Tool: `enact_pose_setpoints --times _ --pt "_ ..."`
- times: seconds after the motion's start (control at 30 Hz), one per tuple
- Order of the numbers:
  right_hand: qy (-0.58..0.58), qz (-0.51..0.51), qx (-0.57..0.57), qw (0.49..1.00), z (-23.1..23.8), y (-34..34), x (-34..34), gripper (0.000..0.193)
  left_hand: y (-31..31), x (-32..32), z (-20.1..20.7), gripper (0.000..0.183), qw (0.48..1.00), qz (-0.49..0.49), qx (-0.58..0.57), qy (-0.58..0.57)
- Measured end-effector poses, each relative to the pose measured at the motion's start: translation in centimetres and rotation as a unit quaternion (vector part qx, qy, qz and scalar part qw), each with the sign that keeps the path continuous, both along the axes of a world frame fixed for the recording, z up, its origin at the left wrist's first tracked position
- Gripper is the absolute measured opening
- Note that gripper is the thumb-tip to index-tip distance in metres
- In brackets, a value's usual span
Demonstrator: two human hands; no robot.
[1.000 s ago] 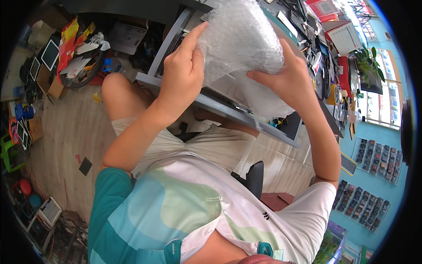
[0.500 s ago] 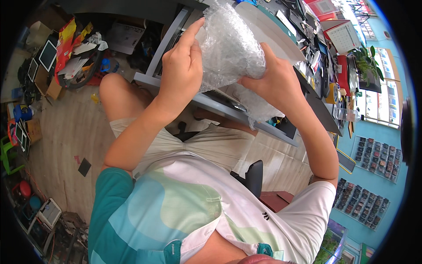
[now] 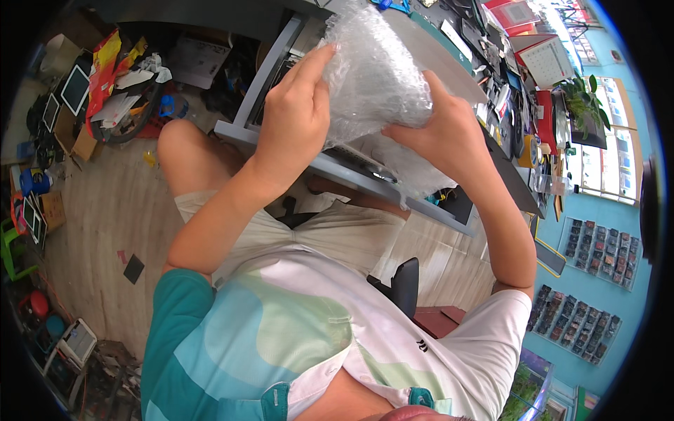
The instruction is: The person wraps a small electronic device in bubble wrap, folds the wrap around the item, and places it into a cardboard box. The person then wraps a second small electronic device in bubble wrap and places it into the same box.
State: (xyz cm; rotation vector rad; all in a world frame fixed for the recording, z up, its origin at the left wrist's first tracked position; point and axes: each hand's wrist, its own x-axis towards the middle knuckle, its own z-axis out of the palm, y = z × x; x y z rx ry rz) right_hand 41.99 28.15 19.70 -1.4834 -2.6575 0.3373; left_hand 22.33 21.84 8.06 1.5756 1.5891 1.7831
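Note:
A crumpled bundle of clear bubble wrap [image 3: 375,74] is held up over an open drawer, a loose part of it hanging down at the lower right. Whatever it might enclose cannot be made out. My left hand [image 3: 295,116] presses against its left side, fingers long and close together. On the right side my right hand [image 3: 449,130] grips the wrap between thumb and fingers. Below the bundle runs the grey front edge of the drawer [image 3: 337,172], with some contents partly hidden by the plastic.
Tools and small parts crowd the dark desk [image 3: 502,130] at the right, beside a desk calendar [image 3: 547,62] and a potted plant [image 3: 584,105]. Tablets [image 3: 76,90], papers and a red-yellow bag [image 3: 105,63] lie at the left. My knees are under the drawer.
Both hands and the bubble wrap have shifted slightly; my left hand sits a little lower, and the wrap between the hands looks somewhat flatter and wider.

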Motion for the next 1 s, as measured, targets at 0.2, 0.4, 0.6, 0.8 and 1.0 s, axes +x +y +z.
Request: enact_pose_setpoints --times 0.2,0.4,0.6,0.8,1.0 --pt "-0.019 0.063 0.009 0.998 2.0 0.8 1.1 0.073 0.0 -0.4 0.0 0.044 1.0 0.002 0.0 -0.027" --pt "-0.094 0.075 -0.019 0.993 1.9 0.1 -0.1 0.069 -0.4 -0.9 0.3 0.04 0.994 -0.022 -0.067 -0.077" --pt "-0.121 0.09 -0.025 0.988 1.5 0.4 -1.1 0.068 -0.1 -0.8 -0.1 0.036 0.997 -0.005 -0.037 -0.066" --pt "-0.127 0.071 -0.035 0.989 0.5 0.7 -1.4 0.069 0.1 -0.5 -0.2 0.043 0.996 -0.017 -0.002 -0.084" --pt "-0.127 0.067 -0.036 0.989 -0.2 0.7 -1.4 0.07 0.0 -0.5 -0.1 0.047 0.997 -0.022 -0.01 -0.076"
